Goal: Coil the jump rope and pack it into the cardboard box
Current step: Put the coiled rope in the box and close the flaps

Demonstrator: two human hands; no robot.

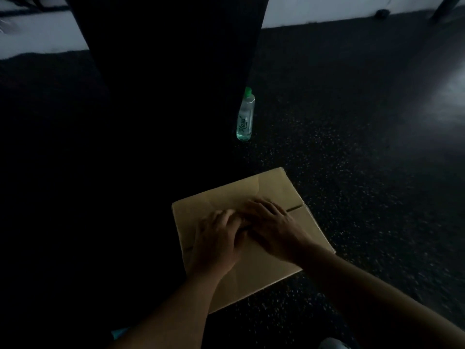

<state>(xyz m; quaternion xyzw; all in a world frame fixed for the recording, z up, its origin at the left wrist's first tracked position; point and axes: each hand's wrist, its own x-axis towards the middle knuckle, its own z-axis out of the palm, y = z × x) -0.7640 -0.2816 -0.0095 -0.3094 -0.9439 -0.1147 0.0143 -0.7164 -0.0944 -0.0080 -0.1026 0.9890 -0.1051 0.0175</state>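
Observation:
The cardboard box (pixel 271 187) lies on the dark speckled floor in front of me with its top flaps folded down. My left hand (pixel 216 238) rests flat on the top, fingers near the centre seam. My right hand (pixel 271 227) lies flat beside it, its fingers overlapping those of the left hand. Both palms press on the flaps and hold nothing. The jump rope is not in sight.
A clear plastic bottle with a green cap (pixel 246 115) stands on the floor beyond the box. A large black upright object (pixel 163 96) fills the left and middle of the view, right beside the box. A white wall base (pixel 327 8) runs along the far side.

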